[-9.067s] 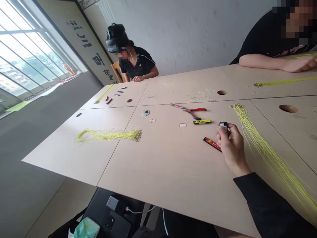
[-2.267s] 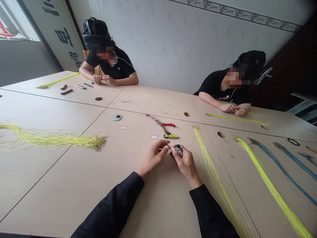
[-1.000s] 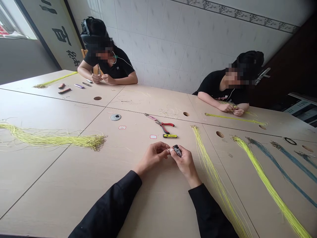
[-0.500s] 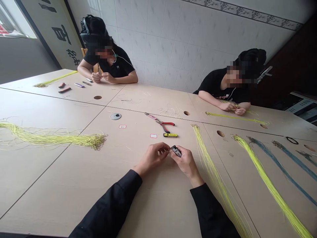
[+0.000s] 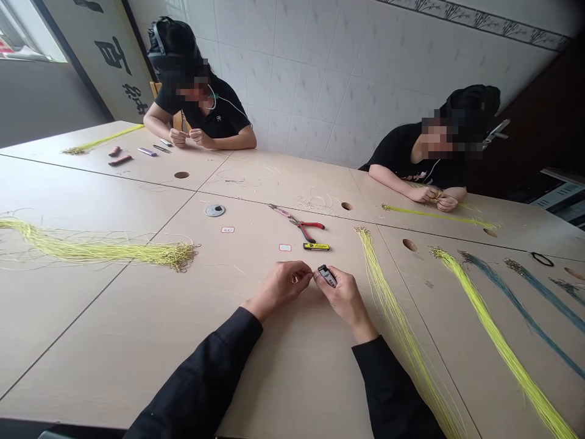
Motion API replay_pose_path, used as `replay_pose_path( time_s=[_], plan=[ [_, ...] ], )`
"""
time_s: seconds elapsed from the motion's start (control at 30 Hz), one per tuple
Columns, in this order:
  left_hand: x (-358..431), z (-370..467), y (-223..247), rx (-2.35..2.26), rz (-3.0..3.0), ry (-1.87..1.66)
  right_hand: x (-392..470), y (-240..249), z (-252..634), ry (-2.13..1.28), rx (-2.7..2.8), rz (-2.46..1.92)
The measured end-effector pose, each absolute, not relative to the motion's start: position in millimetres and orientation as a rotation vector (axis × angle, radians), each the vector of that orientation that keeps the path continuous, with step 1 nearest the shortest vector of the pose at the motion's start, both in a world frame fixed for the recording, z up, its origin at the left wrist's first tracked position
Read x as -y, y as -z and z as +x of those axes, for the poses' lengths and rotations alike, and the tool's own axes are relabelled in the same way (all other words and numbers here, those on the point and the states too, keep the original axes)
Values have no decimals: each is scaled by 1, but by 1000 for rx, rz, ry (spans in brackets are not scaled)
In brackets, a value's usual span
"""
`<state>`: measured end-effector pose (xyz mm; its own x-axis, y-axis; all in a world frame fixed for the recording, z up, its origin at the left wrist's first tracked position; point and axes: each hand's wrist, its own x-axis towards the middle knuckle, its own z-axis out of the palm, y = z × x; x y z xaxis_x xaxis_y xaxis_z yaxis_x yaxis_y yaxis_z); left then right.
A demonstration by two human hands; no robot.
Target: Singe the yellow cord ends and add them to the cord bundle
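Note:
My right hand [image 5: 340,292] is closed around a small lighter [image 5: 327,276] with a black top and a pale, lettered body. Thumb and index finger of my left hand [image 5: 287,285] are pinched together just left of the lighter's top. Whatever the left fingertips hold is too small to make out. Just beyond my hands lie a yellow lighter [image 5: 316,247] and red-handled pliers [image 5: 307,228]. A pink-handled tool [image 5: 281,211] touches the pliers' tip end. To the right of my right hand runs a bundle of yellow-green cords [image 5: 381,286].
Another yellow-green cord bundle [image 5: 137,252] lies at left, and a thicker one [image 5: 484,311] at right beside blue-grey cords [image 5: 516,311]. A round metal disc [image 5: 214,210] and small labels [image 5: 285,247] are on the table. Two people [image 5: 196,91] sit across, working with their hands.
The view has shifted slightly. My hands keep nearly the same pose, fingertips close together, with the lighter still in my right hand.

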<state>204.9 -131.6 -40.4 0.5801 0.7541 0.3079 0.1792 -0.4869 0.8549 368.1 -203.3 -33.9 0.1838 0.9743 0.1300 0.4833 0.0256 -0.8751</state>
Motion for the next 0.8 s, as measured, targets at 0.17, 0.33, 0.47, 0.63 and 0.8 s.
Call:
replay_pose_path(
  time_s=[0.17,0.33,0.47,0.63,0.8],
  plan=[
    [133,205,36,-732,1907,-867,203,35,367,-734,1417,-1569],
    [133,206,36,-740,1856,-862,203,35,367,-738,1409,-1584],
    [131,209,43,-719,1608,-859,203,32,365,-738,1389,-1576],
    [127,210,45,-651,1343,-862,202,28,364,-773,1343,-1541],
    [127,210,42,-649,1320,-850,202,27,364,-771,1353,-1509]
  ],
)
